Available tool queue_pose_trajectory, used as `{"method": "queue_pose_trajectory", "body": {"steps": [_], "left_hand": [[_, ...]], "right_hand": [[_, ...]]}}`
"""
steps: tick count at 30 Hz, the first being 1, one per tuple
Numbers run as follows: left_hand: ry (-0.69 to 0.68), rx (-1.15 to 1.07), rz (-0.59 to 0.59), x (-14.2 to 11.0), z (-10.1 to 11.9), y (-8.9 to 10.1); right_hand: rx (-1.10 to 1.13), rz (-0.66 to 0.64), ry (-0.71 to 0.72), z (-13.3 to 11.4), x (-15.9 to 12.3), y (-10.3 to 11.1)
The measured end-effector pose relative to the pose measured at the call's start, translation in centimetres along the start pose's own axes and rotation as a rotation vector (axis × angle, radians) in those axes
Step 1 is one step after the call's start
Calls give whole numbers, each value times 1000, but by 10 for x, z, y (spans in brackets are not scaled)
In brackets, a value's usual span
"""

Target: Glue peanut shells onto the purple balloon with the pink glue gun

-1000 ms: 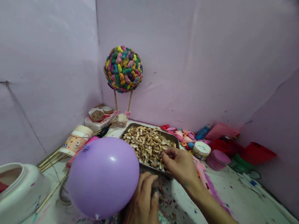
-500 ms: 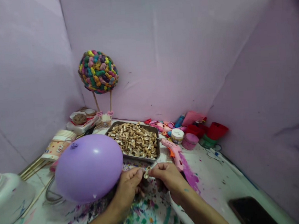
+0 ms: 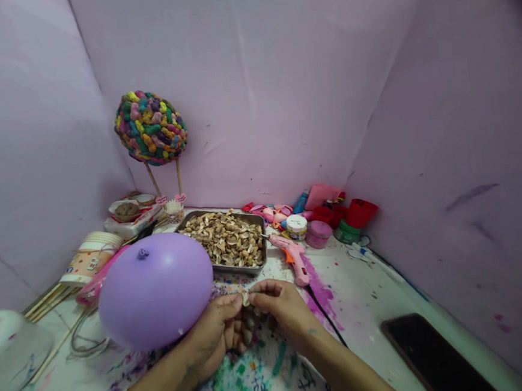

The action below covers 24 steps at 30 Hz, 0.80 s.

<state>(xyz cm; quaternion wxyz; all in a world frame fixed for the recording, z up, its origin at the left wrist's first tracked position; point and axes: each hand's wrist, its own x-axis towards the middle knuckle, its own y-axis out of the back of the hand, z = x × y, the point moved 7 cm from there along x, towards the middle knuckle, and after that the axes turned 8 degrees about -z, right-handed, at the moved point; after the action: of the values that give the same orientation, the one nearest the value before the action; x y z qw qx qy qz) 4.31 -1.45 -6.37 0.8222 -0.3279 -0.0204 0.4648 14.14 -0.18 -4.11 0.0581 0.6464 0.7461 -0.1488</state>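
My left hand is curled palm-up above the paint-stained table, with pieces of peanut shell in its fingers. My right hand pinches a pale peanut shell between thumb and fingers, right at the left hand's thumb. Some of what lies between the hands is shadowed. A purple balloon, knot upward, rests beside my left forearm. Behind the hands stands a metal tray heaped with peanut shells. At its right lies a pink glue gun, its nozzle by the tray rim.
A phone lies at the right. Paper cups, wooden sticks and a white jar occupy the left. Behind stands a colourful shell-covered balloon model. Paint pots and red cups sit near the back wall.
The view has swung slightly right and down, so the scene sits further left. My left hand has turned its palm more upward; both hands remain together at the shell.
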Motion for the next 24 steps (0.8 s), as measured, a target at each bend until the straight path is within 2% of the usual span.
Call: {"method": "queue_pose_trajectory", "body": {"steps": [8,11,13,14,16,17,18,19,20,21,22,23,24], "left_hand": [[-34,92,65,-4,6,-5],[-4,93,173,-11,3,-7],[41,177,207,-24,10,-18],[85,266,173,-33,17,-28],[87,449,63,-57,44,-48],[-3,543,26,-71,67,-56],[-153,630,61,-86,95,-57],[-320,720,145,-102,125,-52],[-490,783,280,-118,153,-41],[-636,856,449,-132,177,-26],[-712,953,620,-141,194,-9],[-699,1096,791,-143,206,10],[-607,1273,907,-138,212,29]], "right_hand": [[160,-236,-41,-2,-12,-17],[282,-254,-36,-6,-13,-16],[330,-223,-21,-10,-13,-10],[346,-207,-9,-13,-13,-7],[357,-196,16,-19,-13,-2],[351,-194,29,-22,-14,0],[341,-190,43,-24,-14,2],[331,-183,55,-26,-14,4],[328,-170,68,-28,-15,7],[331,-154,85,-30,-14,9],[335,-141,104,-31,-14,11],[336,-133,121,-32,-13,12],[336,-130,134,-33,-12,13]]}}
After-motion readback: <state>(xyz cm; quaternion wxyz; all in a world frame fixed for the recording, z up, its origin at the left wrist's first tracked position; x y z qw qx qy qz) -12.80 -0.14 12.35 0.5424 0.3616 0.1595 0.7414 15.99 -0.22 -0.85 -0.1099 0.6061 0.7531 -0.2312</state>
